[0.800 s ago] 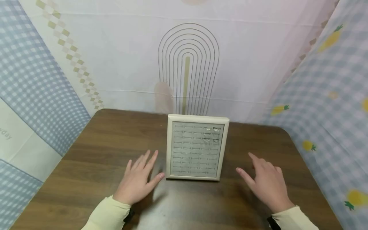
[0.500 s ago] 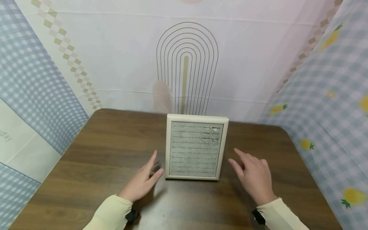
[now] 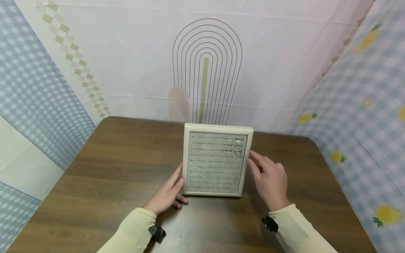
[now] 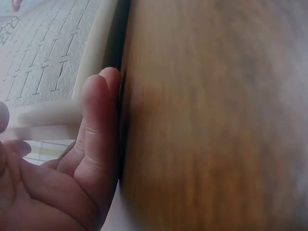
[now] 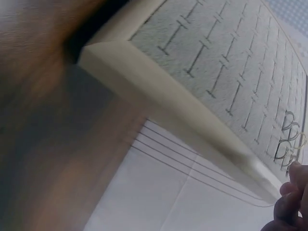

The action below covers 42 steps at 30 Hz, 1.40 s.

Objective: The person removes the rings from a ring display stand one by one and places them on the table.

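Observation:
A ring display board (image 3: 215, 165) stands upright on the table, with a cream frame and grey slotted felt. Several silver- and gold-toned rings (image 3: 233, 146) sit in its upper right corner. My left hand (image 3: 166, 196) is at the board's lower left side, index finger stretched along the edge, lower fingers close over the table at the bottom corner (image 4: 77, 98). My right hand (image 3: 270, 179) has its thumb and index fingertips right at the right edge, level with the rings; its other fingers bend inward. In the right wrist view, its fingertips (image 5: 294, 187) overlap the frame near the rings (image 5: 287, 137).
The brown wooden table (image 3: 126, 154) has rounded back corners. Behind it hangs a white cloth (image 3: 126, 52) with an arch pattern. Blue checked cloth (image 3: 348, 116) with pineapples closes the right side, and more checked cloth (image 3: 41, 70) the left. Each wrist wears a black device (image 3: 270, 224).
Both hands have moved inward to the board's sides: the left rightward, the right leftward and a little farther from me. The board stays in about the same place.

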Tool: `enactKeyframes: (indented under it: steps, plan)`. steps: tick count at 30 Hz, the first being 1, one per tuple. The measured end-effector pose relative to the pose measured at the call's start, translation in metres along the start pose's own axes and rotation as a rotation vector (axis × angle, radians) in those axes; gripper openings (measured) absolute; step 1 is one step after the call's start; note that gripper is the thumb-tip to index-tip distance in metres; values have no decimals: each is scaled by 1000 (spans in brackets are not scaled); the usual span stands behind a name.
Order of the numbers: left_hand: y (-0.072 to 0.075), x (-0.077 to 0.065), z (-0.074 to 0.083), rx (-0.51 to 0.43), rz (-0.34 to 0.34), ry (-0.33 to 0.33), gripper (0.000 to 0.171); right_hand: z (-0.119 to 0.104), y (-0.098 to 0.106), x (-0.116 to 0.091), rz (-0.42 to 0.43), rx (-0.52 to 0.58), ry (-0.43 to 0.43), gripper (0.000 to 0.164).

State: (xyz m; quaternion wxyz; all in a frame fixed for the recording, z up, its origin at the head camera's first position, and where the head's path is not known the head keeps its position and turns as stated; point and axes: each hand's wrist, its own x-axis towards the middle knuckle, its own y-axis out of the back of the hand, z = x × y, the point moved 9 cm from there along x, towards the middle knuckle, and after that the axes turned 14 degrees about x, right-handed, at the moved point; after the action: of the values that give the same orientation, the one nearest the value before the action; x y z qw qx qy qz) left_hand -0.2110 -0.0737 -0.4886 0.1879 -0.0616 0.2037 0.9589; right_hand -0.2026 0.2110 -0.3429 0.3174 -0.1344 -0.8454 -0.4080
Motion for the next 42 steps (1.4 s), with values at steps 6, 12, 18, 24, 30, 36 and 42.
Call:
enactKeyframes:
  steps: [6,12,18,24,30,36,42]
  plan:
    - [-3,2,-3,-37,-4,27,60,-10,-6,12,13,20,33,30]
    - [-5,5,-3,-31,-18,17,60,-23,-8,25,32,26,92,27]
    - [-5,6,-3,-38,-12,-4,60,-29,-10,35,23,29,114,28]
    - [-7,7,-4,-38,-28,-14,63,-30,-13,42,13,28,99,26]
    - [-8,9,-4,-61,-25,-11,68,-31,-13,48,9,28,93,19]
    - [-7,10,-1,-81,5,-7,67,-31,-15,51,-6,21,82,14]
    - [-7,9,-1,-81,22,-5,67,-30,-16,51,-9,25,68,12]
